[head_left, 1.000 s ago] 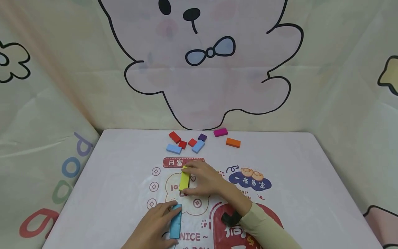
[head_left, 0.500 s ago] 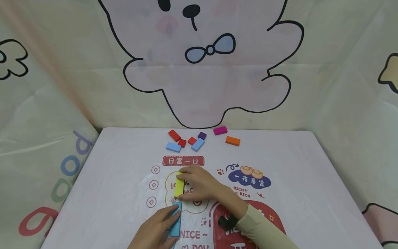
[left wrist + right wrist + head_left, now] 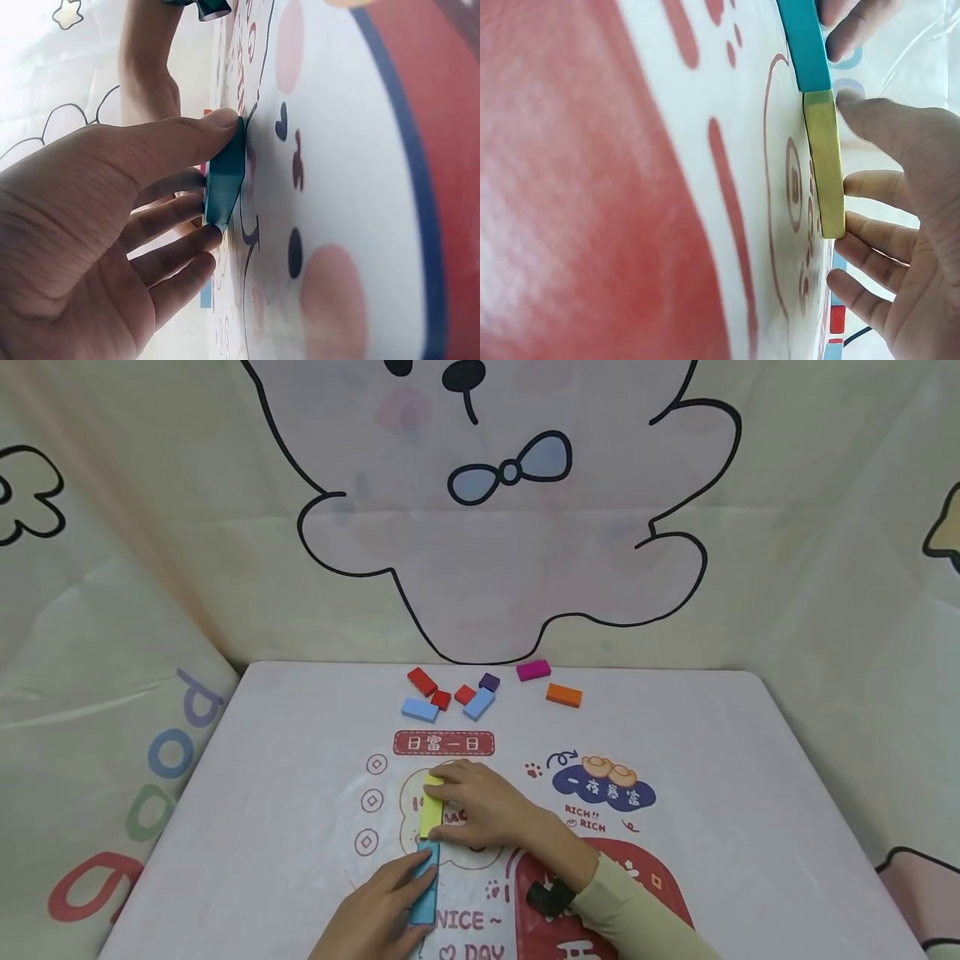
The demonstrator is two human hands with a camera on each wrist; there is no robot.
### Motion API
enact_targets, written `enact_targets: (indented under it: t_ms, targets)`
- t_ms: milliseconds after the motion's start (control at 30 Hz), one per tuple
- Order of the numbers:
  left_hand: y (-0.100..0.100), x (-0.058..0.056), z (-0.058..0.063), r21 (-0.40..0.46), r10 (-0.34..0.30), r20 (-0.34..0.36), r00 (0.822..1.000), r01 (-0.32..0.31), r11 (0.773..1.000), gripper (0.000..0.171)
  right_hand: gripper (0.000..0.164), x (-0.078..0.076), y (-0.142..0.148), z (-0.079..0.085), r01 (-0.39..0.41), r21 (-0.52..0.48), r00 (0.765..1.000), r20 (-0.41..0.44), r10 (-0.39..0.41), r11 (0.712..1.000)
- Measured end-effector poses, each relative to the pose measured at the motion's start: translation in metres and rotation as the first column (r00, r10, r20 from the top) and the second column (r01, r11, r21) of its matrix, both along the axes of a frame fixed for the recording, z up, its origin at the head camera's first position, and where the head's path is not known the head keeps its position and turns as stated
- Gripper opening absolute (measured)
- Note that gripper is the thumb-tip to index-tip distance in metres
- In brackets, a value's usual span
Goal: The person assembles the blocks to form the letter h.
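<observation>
My right hand (image 3: 483,806) holds a long yellow block (image 3: 431,810) by its two ends, thumb at the near end and fingertips at the far end. Just nearer to me, my left hand (image 3: 375,906) grips a long turquoise block (image 3: 425,900) the same way. Both blocks lie flat on the table in one line. In the right wrist view the yellow block (image 3: 824,169) meets the turquoise block (image 3: 805,45) end to end. The left wrist view shows the thumb and fingers around the turquoise block (image 3: 225,180).
Toward the back of the white table (image 3: 300,752) lie loose blocks: several red and light blue ones, a purple block (image 3: 490,682), a magenta block (image 3: 533,670) and an orange block (image 3: 564,695). A printed cloth wall (image 3: 585,560) rises behind the table.
My right hand has brought the yellow block left and toward me, up against the far end of the turquoise block. The left hand still holds the turquoise block in nearly the same place.
</observation>
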State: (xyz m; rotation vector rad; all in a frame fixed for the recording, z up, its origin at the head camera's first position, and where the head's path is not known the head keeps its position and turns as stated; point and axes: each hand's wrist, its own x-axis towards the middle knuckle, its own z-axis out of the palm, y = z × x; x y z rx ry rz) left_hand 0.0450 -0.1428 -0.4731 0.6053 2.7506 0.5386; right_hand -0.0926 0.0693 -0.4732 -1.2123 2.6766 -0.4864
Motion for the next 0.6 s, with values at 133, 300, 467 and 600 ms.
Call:
enact_targets:
  t_ms: [133,300,467,600]
  targets:
    - [0.0009,-0.0006,0.0005,0.006,0.006,-0.003,1.000,-0.006,1.000,0.066,0.061,0.0003,-0.0010,0.0023,-0.007,0.017,1.000,-0.005,0.007,1.000]
    - [0.0015,0.0002,-0.0009,0.009,-0.002,-0.031,1.000,0.003,1.000,0.066,0.060,0.0013,-0.0021,0.0045,-0.020,0.037,1.000,-0.006,0.021,0.999]
    - [0.0008,0.0002,-0.0032,0.013,-0.014,-0.061,0.998,0.014,1.000,0.066,0.061,0.0024,-0.0027,0.0063,-0.029,0.053,0.999,-0.014,0.030,0.998]
    - [0.0014,0.0007,-0.0037,0.025,-0.015,-0.057,0.998,0.016,1.000,0.065,0.061,0.0038,-0.0030,0.0067,-0.035,0.050,0.999,0.009,0.034,0.998]
